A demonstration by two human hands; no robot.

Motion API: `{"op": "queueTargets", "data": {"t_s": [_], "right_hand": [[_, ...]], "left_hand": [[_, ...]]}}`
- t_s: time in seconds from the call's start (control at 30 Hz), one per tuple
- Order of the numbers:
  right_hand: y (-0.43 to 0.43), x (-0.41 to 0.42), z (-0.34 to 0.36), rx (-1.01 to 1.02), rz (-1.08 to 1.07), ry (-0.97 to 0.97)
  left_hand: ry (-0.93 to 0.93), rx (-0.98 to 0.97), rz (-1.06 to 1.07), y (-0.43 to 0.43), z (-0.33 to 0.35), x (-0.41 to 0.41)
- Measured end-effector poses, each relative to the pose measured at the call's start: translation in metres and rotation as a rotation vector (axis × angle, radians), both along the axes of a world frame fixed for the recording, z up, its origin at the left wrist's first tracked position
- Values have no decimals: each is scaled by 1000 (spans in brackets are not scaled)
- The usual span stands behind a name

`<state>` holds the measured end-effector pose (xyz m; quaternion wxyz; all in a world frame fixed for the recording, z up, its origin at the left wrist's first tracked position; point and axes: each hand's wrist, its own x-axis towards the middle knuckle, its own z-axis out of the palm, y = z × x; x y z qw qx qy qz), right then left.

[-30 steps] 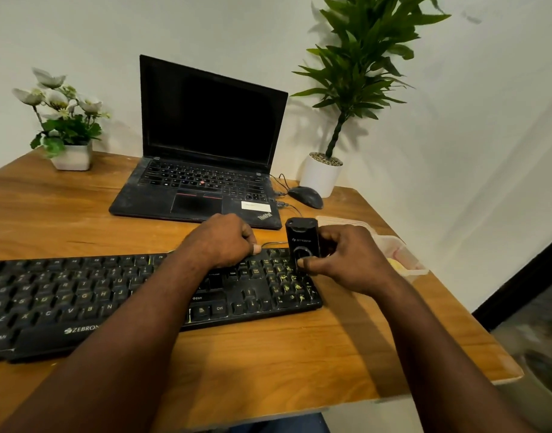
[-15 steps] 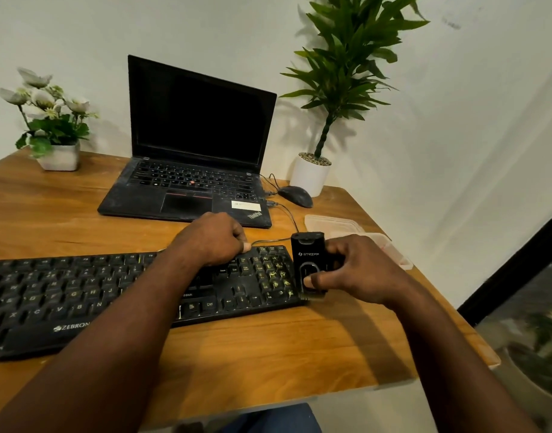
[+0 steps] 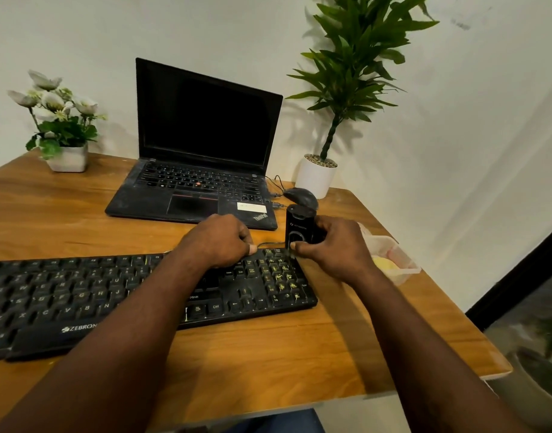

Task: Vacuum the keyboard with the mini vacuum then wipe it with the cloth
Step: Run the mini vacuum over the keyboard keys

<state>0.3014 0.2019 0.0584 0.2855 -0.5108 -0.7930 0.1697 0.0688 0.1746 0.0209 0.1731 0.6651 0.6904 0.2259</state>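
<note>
The right hand [image 3: 334, 248] clamps the mini vacuum [image 3: 299, 226], seemingly light, rigid and smooth, around its mid-body, while the left hand [image 3: 218, 242] curls over the rear edge of the keyboard [image 3: 80, 295].

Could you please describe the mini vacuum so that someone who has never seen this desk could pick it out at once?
On the wooden desk, find the black keyboard at the front. At its far right corner the right hand grips the mini vacuum, a small black device standing upright. Unlike the low, rounded mouse behind it, it is boxy, with a ring mark on its face.
</note>
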Motion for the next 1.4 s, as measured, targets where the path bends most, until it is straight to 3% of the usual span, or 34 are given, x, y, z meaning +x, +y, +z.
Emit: {"op": "queueTargets", "data": {"t_s": [0.1,0.47,0.6,0.73,0.97,1.4], "right_hand": [[3,-6,-3,80,-16,36],[-27,49,35,-400,254,-159],[-14,37,24,-177,32,-40],[4,7,11,46,-63,-101],[14,-15,8,17,-38,-114],[-65,55,-3,-160,-89,-73]], "left_hand": [[-10,-8,8,1,-1,0],[-14,-17,16,0,0,1],[-8,-10,14,0,0,1],[-3,-14,11,0,0,1],[-14,-22,14,0,0,1],[-7,-31,41,-3,3,2]]}}
